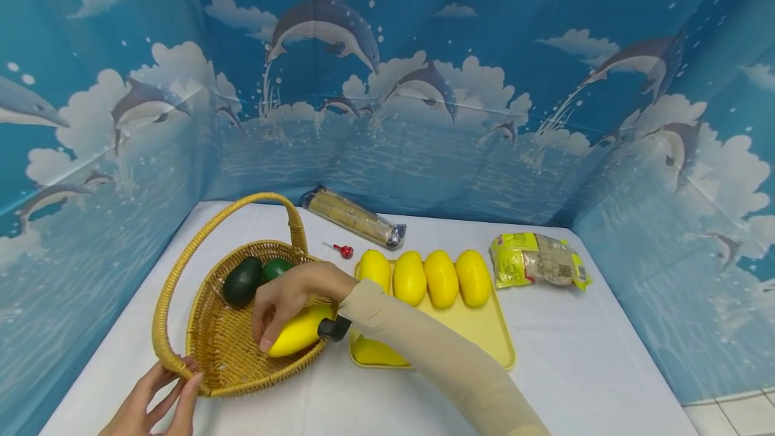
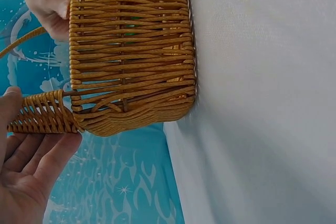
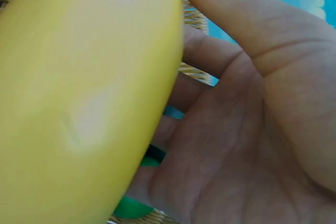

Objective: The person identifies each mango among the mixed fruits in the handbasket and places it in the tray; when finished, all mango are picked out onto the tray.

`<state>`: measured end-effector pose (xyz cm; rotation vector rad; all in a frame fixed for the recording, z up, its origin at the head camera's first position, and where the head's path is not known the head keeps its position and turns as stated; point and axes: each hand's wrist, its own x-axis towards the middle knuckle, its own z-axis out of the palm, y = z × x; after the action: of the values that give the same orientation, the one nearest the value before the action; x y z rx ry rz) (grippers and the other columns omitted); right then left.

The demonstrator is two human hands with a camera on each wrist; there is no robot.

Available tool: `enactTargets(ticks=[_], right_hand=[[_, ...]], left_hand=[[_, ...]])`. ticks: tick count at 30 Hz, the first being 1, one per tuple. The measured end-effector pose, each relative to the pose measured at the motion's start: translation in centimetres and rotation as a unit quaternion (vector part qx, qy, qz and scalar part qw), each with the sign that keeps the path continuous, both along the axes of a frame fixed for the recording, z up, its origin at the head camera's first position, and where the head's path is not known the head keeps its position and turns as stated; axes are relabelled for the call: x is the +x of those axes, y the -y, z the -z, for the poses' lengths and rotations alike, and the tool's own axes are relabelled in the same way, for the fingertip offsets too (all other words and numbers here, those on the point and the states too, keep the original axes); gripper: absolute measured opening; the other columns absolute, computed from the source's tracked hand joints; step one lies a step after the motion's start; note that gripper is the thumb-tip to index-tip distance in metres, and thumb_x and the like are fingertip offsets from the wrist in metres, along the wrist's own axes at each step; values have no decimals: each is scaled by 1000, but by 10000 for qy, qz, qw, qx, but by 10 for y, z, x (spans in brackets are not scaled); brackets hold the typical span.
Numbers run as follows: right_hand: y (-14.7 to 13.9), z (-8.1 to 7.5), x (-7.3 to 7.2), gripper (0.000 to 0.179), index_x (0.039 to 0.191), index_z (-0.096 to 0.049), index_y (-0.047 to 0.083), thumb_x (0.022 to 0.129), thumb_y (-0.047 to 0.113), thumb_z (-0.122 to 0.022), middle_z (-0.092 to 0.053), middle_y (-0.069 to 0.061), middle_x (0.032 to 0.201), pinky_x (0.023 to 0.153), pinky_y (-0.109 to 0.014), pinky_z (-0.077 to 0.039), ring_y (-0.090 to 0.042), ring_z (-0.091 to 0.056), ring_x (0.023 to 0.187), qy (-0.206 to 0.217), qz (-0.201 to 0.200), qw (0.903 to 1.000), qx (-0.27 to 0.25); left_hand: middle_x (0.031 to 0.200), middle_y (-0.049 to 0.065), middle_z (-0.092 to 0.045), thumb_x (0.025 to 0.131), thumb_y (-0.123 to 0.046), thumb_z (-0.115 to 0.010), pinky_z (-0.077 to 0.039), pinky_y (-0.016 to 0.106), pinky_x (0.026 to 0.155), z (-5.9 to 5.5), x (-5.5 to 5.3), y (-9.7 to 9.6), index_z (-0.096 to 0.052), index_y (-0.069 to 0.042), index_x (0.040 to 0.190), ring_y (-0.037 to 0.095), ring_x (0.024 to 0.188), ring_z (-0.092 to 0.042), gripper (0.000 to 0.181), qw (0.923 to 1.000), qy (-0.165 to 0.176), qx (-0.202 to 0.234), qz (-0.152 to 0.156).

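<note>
A woven wicker basket (image 1: 233, 355) with a tall arched handle (image 1: 161, 308) stands at the left of the table. My left hand (image 1: 154, 399) pinches the near foot of that handle between thumb and fingers, also seen from the side in the left wrist view. Inside the basket's near right part, my right hand (image 1: 290, 295) holds a smooth yellow mango (image 3: 89, 87), thumb on one side and fingers round the other. Behind it in the basket lie a dark green avocado (image 1: 243, 281) and a brighter green fruit (image 1: 276, 268), partly hidden by the hand.
Right of the basket, a yellow tray (image 1: 484, 335) carries several more mangoes (image 1: 441, 279), partly covered by my right sleeve. Behind lie a red lollipop (image 1: 346, 251) and a clear-wrapped packet of long yellowish strands (image 1: 354, 216). A yellow-green food bag (image 1: 539, 261) lies far right.
</note>
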<state>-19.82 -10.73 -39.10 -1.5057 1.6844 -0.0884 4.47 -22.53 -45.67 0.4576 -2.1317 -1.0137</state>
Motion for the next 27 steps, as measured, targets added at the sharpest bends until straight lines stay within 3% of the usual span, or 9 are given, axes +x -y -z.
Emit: enactTargets(ticks=[7,12,16,21,24,27], right_hand=[[-22,-11,-9,35,138,-73,6,109,25,-68,-72,-1,137,102,-9,-50,2,-63,114,351,241,9920,-1190],[-37,-16,-8,35,141,-69,2,110,16,-65,-69,-13,143,111,-13,-48,-1,-62,125,666,128,9776,-1995],[-48,-24,-6,34,141,-66,-4,110,8,-64,-69,-19,142,113,-19,-50,-6,-63,127,984,73,9618,-2552],[-61,-35,-2,34,141,-65,-6,109,4,-63,-69,-18,141,110,-23,-53,-2,-62,125,1180,146,9495,-2903],[-72,-40,2,34,142,-65,-6,109,2,-63,-69,-19,141,98,-22,-57,0,-62,121,1248,229,9479,-2923],[-84,-44,8,36,143,-64,-6,108,3,-65,-68,-19,142,93,-23,-59,0,-62,119,1238,402,9475,-2922]], left_hand=[[120,21,-74,91,14,-79,-43,-5,89,1,0,0,-66,5,127,-21,113,-48,39,10000,54,35,69],[121,21,-74,92,13,-78,-42,-6,89,1,0,0,-66,4,127,-21,112,-47,38,9999,140,50,51],[124,18,-72,97,5,-77,-41,-7,87,0,0,0,-66,2,127,-21,111,-45,33,9987,478,194,-5],[130,16,-69,104,-7,-72,-37,-10,85,2,-2,4,-65,-2,130,-11,112,-49,27,9933,1075,413,-69],[128,17,-69,103,-8,-73,-36,-10,83,3,-2,4,-64,-1,132,-10,110,-50,30,9929,1119,388,-118],[124,17,-72,101,-5,-76,-39,-9,82,2,-1,1,-67,-1,131,-15,107,-50,32,9949,941,304,-219]])
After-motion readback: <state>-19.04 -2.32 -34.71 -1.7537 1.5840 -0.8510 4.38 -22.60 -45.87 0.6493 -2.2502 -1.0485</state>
